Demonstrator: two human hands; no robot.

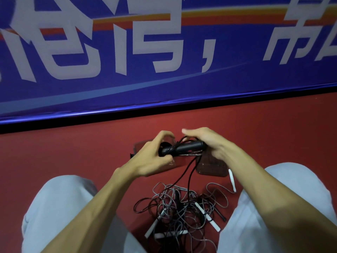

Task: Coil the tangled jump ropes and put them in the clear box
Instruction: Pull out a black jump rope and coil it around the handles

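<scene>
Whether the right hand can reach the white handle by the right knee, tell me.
Likely yes, once freed: the white handle lies uncovered on the floor close by, but the right hand now holds the black handles.

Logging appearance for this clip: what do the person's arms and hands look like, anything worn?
The left hand and right hand are bare: no gloves, rings or watch visible. The forearms are uncovered as far as the frame shows, with no sleeves in view. Light grey trousers cover the knees.

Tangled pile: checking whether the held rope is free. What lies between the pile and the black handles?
In the head view, black cord runs from the black handles down into the tangled pile.
</scene>
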